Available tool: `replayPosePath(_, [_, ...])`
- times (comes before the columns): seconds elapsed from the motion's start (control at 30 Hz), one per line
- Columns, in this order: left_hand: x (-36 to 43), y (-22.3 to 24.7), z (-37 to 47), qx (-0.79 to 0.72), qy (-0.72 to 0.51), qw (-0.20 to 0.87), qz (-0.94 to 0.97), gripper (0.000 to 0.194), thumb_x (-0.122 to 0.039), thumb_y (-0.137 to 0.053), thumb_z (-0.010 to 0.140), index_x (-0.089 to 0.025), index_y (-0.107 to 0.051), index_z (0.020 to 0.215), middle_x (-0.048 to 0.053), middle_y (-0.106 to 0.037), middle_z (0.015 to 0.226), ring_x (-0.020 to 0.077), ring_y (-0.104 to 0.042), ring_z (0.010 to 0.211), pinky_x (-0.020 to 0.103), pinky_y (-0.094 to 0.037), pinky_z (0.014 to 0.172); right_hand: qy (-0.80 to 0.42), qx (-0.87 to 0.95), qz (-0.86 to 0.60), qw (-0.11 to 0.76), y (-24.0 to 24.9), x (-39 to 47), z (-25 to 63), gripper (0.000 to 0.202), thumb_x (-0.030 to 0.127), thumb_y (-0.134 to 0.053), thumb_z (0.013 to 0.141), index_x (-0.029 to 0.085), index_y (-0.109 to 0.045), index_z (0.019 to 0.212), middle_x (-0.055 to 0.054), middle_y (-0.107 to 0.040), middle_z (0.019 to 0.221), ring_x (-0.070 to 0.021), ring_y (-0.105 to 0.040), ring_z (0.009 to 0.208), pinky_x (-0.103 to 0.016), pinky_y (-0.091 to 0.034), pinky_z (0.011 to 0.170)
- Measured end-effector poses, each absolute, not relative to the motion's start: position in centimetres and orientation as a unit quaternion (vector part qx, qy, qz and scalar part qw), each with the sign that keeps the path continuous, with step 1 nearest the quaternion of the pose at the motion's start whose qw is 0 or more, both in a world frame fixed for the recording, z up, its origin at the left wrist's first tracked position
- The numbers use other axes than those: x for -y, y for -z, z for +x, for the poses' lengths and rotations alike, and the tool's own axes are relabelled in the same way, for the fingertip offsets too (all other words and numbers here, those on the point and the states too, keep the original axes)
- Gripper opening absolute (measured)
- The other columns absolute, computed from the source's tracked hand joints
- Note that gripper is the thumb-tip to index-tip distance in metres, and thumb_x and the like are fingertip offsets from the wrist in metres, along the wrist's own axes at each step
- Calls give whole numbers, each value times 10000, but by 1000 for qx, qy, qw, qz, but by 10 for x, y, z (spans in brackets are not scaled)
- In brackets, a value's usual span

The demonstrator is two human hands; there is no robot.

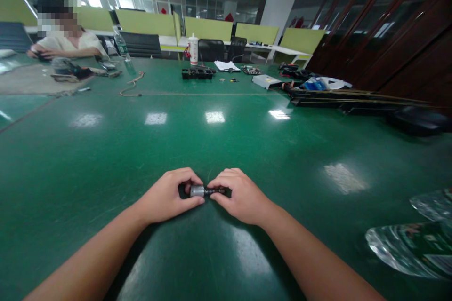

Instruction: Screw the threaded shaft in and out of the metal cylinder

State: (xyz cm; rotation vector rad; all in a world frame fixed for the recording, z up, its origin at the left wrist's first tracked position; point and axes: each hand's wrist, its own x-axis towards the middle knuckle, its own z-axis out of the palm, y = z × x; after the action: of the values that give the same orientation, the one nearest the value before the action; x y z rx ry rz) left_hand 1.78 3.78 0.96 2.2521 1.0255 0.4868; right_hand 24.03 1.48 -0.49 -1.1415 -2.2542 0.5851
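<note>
A small silver cylinder with a dark, ridged shaft (197, 191) lies level between my hands, low over the green tabletop or resting on it; I cannot tell which. My left hand (169, 197) curls around the silver end, its thumb below and fingers above. From the other side, my right hand (242, 195) pinches the ridged shaft between thumb and fingers. The two hands nearly meet at the middle of the piece. Part of its left end is hidden by my left fingers, and the shaft's far tip sits inside my right hand.
Clear plastic bottles (406, 249) lie at the right edge. Across the green table (212, 146) are a black plastic part (197, 73), a white tumbler (193, 49), a grey metal box (265, 81) and long dark rails (339, 99). Another person (70, 42) sits at the far left.
</note>
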Motion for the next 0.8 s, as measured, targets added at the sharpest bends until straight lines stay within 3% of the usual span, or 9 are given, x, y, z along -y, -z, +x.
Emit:
replayPosePath(0.47, [-37,-8,16,-383,-198,305,849,154,-274,-693,794,-173,-647,901,1,-619,804,144,-584,715,245,-424,663,-219,841,-422,257,9,-15,237,192,188,-721,797,222,-709,986,-8,-705,909,-165,-592,870,-346,-387,857])
replayPosePath(0.8, [-37,-10,18,-382,-201,304,849,150,-299,-680,819,-172,-644,889,-4,-606,792,136,-578,704,234,-422,653,-212,842,-421,264,7,-16,239,126,186,-703,808,213,-713,931,-9,-697,866,-164,-589,837,-331,-399,812])
